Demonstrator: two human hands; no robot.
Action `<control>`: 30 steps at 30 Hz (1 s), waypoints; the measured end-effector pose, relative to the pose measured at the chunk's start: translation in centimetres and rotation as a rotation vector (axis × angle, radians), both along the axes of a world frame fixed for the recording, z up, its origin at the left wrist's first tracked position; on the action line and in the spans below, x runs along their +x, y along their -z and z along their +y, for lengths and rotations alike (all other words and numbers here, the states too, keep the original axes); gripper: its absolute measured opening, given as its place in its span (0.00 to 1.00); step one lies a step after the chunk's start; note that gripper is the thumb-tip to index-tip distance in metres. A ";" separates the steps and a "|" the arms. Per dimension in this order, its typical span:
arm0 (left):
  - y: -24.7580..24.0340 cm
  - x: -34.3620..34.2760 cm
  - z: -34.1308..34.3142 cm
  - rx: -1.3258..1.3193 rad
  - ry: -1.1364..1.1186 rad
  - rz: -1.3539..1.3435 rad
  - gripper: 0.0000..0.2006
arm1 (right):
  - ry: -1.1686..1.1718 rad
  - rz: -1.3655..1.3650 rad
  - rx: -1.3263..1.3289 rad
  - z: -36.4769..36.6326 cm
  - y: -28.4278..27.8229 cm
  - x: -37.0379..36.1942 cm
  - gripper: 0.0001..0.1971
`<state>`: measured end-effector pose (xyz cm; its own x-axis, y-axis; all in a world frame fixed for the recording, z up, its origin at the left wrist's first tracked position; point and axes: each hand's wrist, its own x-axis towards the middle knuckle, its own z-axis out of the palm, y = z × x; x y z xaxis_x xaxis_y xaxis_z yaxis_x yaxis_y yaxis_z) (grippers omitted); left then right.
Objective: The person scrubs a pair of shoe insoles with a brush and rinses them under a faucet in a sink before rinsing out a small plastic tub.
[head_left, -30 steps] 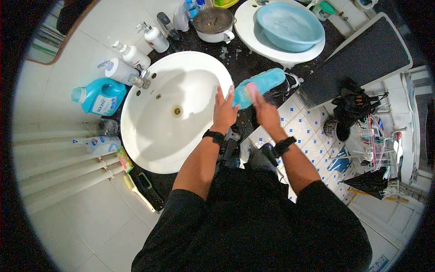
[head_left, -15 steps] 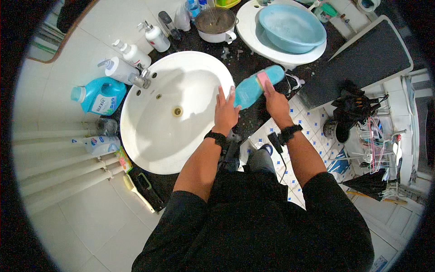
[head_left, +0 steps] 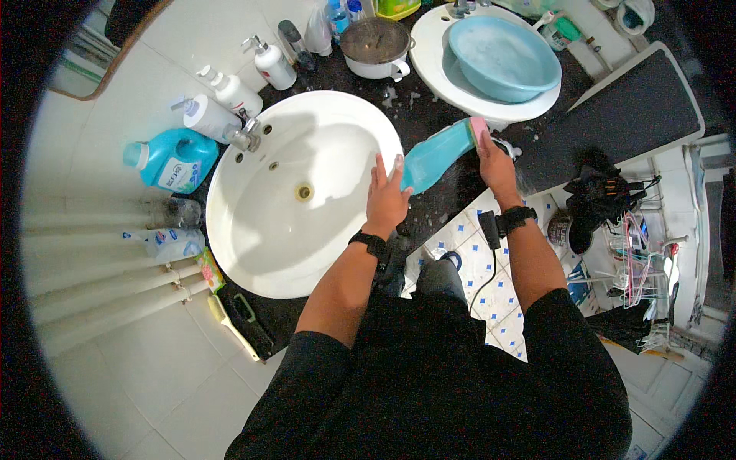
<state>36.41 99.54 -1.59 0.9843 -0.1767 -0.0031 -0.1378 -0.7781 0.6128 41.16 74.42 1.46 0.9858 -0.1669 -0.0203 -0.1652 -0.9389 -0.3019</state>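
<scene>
- Mind the black block (head_left: pixel 489 230) hanging on a cord near the right wrist; probably best held clear of wet surfaces, so lift slightly through each stroke.
- Anchor with the left hand (head_left: pixel 386 201): spread fingers at the rim of the near sink (head_left: pixel 392 132), with the thumb side against the near end of the blue insole (head_left: pixel 437 157). Any grip underneath: impossible to tell. Press down firmly there, without curling that end.
- Locate the blue insole over the dark tabletop (head_left: pixel 443 201), just right of the near sink, stretching away from the left hand. Contact beneath the bent far part: cannot tell. Flatten against the tabletop, if springing up, for an even rub.
- Rub in overlapping strokes outward from the anchored end, edges as well as middle; moderate pressure likely enough for so bendy a sheet.
- Work the pink sponge (head_left: pixel 480 130), pinched between the fingers of the right hand (head_left: pixel 498 170), at the far tip of the insole. Use a flat face rather than a corner, easing off there to avoid buckling or slipping over the end.
- Re-wet on feeling drag, perhaps from the sudsy light-blue basin (head_left: pixel 479 79) in the far sink (head_left: pixel 427 52).
</scene>
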 end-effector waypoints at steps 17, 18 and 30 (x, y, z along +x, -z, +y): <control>-0.1 1.0 0.9 -0.084 0.128 0.120 0.31 | -0.217 0.077 -0.326 -12.4 -6.1 20.6 0.12; -0.2 0.9 1.1 -0.075 0.131 0.069 0.30 | -0.141 0.154 -0.303 -11.7 -6.1 21.3 0.18; 1.0 0.8 1.5 -0.060 0.174 -0.044 0.29 | -0.141 0.304 -0.186 -11.9 -3.1 24.0 0.19</control>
